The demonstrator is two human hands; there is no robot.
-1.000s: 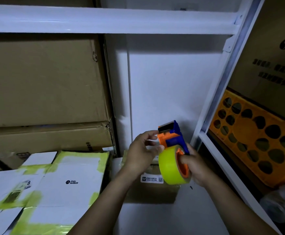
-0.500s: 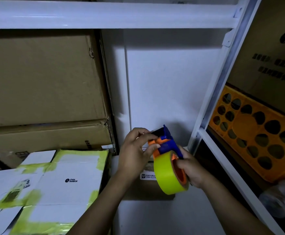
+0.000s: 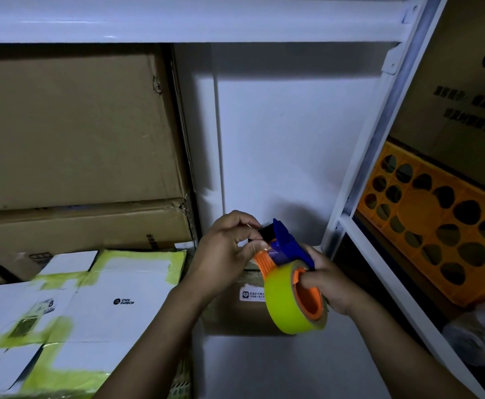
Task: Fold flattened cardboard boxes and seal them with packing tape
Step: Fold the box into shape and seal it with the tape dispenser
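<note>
Head view: at lower centre of the frame, your right hand (image 3: 329,283) is gripping a blue-and-orange plastic tape dispenser (image 3: 286,249) loaded with a yellow-green tape roll (image 3: 286,302), while your left hand (image 3: 225,250) is pinching its front end. White flattened cardboard boxes (image 3: 97,309) are lying lower left.

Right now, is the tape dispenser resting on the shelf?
No, the right hand holds the tape dispenser up while the left hand pinches its front.

Left grip (image 3: 227,251) pinches the tape dispenser (image 3: 287,245) — right grip (image 3: 332,286), fingers curled, holds it.
</note>
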